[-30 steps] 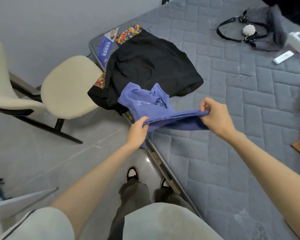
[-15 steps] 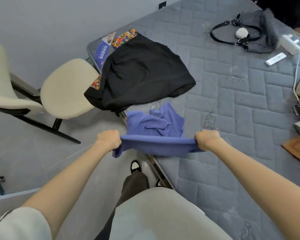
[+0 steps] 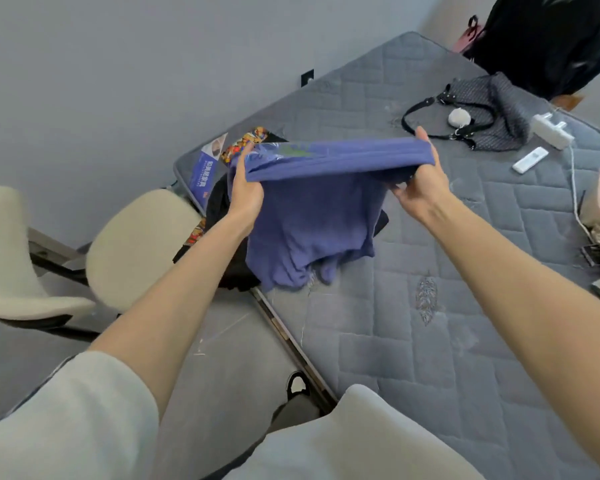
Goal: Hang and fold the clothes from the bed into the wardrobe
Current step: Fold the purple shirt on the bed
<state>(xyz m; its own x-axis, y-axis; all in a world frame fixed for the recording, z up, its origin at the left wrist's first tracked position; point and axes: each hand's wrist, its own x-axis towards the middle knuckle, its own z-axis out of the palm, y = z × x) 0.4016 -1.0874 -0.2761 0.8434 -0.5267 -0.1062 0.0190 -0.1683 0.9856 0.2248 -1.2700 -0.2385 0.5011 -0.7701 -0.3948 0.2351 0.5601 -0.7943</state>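
A blue garment [image 3: 312, 216] is held up over the grey mattress [image 3: 430, 341], its top edge stretched level between both hands and its lower part hanging down to the bed's left edge. The left hand [image 3: 245, 192] grips the left end, fingers curled round the fabric. The right hand [image 3: 421, 188] pinches the right end, thumb on top. A black garment [image 3: 234, 271] lies just behind, and a dark handbag [image 3: 492, 112] lies far right.
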